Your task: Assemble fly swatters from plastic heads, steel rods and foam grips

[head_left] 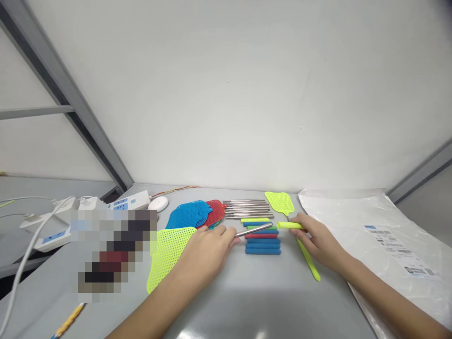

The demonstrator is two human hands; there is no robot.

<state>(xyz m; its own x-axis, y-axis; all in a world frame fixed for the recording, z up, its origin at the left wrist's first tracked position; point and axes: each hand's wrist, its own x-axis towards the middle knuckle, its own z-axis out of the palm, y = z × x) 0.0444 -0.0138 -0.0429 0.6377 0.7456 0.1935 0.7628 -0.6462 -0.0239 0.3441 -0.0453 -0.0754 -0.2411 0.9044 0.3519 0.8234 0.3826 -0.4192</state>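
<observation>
My left hand (211, 247) is closed around a metal rod (254, 229), whose bare end points right. A yellow-green fly swatter head (173, 247) lies on the left side of that hand; whether the rod joins it is hidden. My right hand (314, 239) pinches a yellow-green handle tube (285, 225), its end facing the rod with a small gap between. Beneath the right hand lies a yellow-green fly swatter (280, 202) with its handle (310, 263) toward me. Between the hands, several handle tubes in blue (263, 251), red (260, 236) and green are lined up.
Several metal rods (247, 209) lie in a row at the back, beside blue (187, 214) and red (214, 214) swatter heads. White power strips (130, 201), cables and a round white device (158, 203) occupy the left. A labelled plastic bag (356, 221) covers the right.
</observation>
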